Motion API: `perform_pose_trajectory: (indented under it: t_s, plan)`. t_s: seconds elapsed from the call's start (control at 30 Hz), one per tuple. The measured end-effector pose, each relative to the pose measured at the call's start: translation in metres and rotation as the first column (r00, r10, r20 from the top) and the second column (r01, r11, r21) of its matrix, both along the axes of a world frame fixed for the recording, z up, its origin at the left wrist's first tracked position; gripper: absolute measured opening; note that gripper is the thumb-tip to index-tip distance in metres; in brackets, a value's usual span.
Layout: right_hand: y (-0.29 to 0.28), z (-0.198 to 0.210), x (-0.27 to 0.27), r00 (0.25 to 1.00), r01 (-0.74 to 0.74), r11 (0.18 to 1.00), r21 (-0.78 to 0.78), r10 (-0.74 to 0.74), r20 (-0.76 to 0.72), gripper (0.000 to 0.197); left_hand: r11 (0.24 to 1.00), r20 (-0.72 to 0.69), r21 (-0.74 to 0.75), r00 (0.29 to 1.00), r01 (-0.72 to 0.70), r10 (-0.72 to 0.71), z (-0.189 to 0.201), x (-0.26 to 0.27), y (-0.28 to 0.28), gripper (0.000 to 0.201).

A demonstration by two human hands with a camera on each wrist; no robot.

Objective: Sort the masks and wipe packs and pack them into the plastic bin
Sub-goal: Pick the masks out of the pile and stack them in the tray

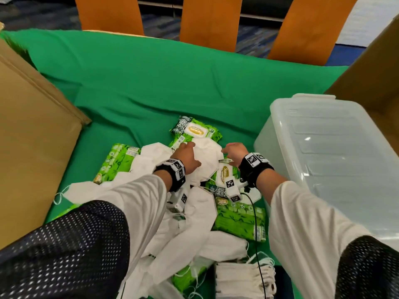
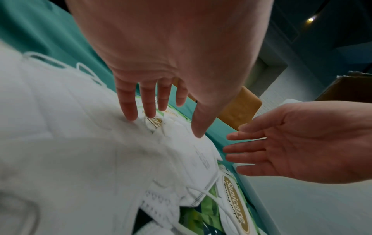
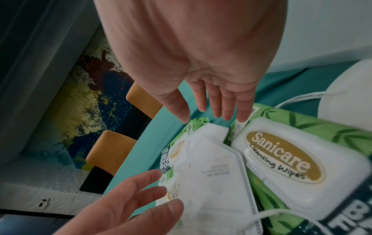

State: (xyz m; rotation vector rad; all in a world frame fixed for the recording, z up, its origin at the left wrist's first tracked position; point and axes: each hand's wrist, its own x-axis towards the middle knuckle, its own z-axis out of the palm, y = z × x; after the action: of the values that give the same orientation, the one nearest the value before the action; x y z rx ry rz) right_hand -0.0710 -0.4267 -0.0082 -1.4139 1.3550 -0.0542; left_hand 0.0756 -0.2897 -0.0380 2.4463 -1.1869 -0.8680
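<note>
Two hands reach over a heap of white masks and green wipe packs on a desk draped in green cloth (image 1: 151, 83). The left hand (image 1: 186, 154) has a spread grip, fingertips (image 2: 130, 114) touching a folded white mask (image 1: 207, 156). The right hand (image 1: 234, 151) hovers beside that mask, fingers straight and spread, holding nothing. A clear plastic bin (image 1: 280, 130) sits just right of the heap.

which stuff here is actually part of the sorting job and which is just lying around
Part of the job:
- masks, loose white ones in the pile
- wipe packs, green
- bin, clear plastic, nothing visible inside
- left hand and right hand, both open over the pile

Just lying about:
- cardboard boxes at either side
- green cloth
- orange chairs
</note>
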Motion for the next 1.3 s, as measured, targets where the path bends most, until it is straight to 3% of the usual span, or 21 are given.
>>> perform_pose_trajectory:
  t_s: [0.17, 0.3, 0.37, 0.47, 0.53, 0.67, 0.8, 0.9, 1.07, 1.2, 1.3]
  plan:
    - [0.007, -0.021, 0.021, 0.992, -0.085, 0.995, -0.043, 0.081, -0.095, 0.042, 0.996, -0.105, 0.024, 0.99, -0.088, 0.09, -0.016, 0.0, -0.003, 0.095]
    - [0.016, -0.038, 0.024, 0.999, 0.037, 0.997, -0.065, -0.034, 0.037, 0.017, 0.99, -0.192, -0.024, 0.972, -0.142, 0.135, -0.014, -0.002, 0.002, 0.078]
    - [0.026, -0.025, 0.021, 0.984, 0.106, 0.994, -0.01, -0.103, 0.146, 0.016, 0.983, -0.278, -0.084, 0.951, -0.164, 0.135, -0.005, -0.003, 0.01, 0.071]
    - [0.041, -0.003, 0.01, 0.927, 0.163, 0.975, 0.151, -0.204, 0.316, 0.011, 0.964, -0.5, -0.161, 0.859, -0.211, 0.105, 0.013, -0.002, 0.033, 0.057]
    - [0.052, 0.012, -0.002, 0.886, 0.133, 0.957, 0.26, -0.232, 0.401, 0.016, 0.94, -0.622, -0.2, 0.777, -0.275, 0.095, 0.028, -0.005, 0.057, 0.037]
    - [0.083, 0.038, -0.032, 0.837, 0.116, 0.936, 0.332, -0.271, 0.475, 0.012, 0.866, -0.749, -0.251, 0.654, -0.433, 0.11, 0.063, -0.016, 0.113, 0.013]
    - [0.121, 0.053, -0.059, 0.818, 0.117, 0.93, 0.349, -0.289, 0.497, 0.02, 0.744, -0.86, -0.237, 0.491, -0.624, 0.138, 0.084, -0.023, 0.162, 0.029]
    - [0.146, 0.062, -0.075, 0.779, 0.1, 0.923, 0.371, -0.305, 0.548, 0.028, 0.638, -0.864, -0.289, 0.481, -0.714, 0.148, 0.095, -0.028, 0.187, 0.019]
    - [0.181, 0.07, -0.09, 0.764, 0.144, 0.936, 0.321, -0.312, 0.564, 0.029, 0.494, -0.857, -0.386, 0.501, -0.779, 0.121, 0.115, -0.032, 0.208, 0.037]
    - [0.196, 0.076, -0.096, 0.747, 0.147, 0.918, 0.368, -0.347, 0.567, 0.049, 0.43, -0.911, -0.339, 0.406, -0.837, 0.072, 0.131, -0.039, 0.22, 0.042]
    - [0.208, 0.084, -0.1, 0.769, 0.05, 0.922, 0.384, -0.28, 0.574, 0.036, 0.432, -0.941, -0.279, 0.334, -0.858, 0.054, 0.134, -0.048, 0.23, 0.039]
